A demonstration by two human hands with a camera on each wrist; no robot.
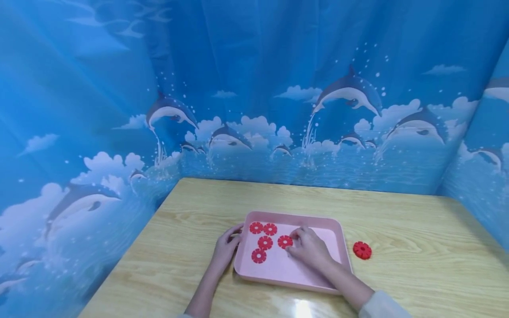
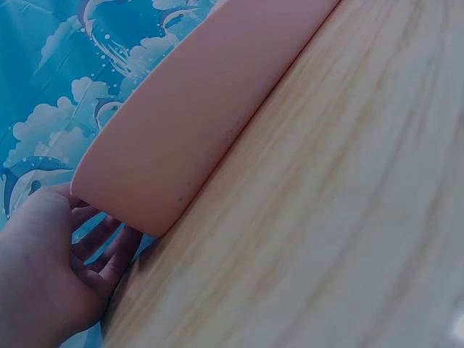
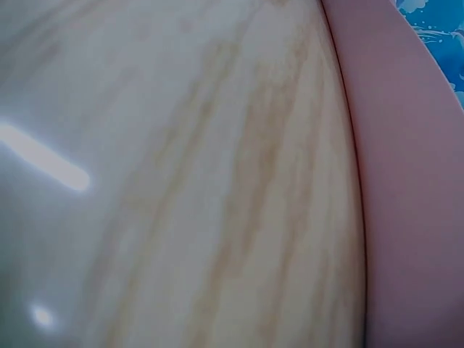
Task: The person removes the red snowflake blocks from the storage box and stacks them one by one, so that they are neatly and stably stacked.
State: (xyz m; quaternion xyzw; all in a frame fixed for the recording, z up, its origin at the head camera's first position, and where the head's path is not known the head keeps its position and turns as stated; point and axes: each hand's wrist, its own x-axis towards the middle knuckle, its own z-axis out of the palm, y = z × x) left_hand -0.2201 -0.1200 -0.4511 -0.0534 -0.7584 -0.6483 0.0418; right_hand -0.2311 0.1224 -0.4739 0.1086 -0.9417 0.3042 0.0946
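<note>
Here, red notched disc right at the right hand's fingers.

What we see only in part: the pink tray
Its near right corner hides behind the right forearm; both wrist views cut it off. Whether the right hand pinches the red disc, we cannot tell.

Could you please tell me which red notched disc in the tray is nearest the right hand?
The rightmost red disc inside the pink tray, beside the right hand; the other four discs lie farther left.
</note>
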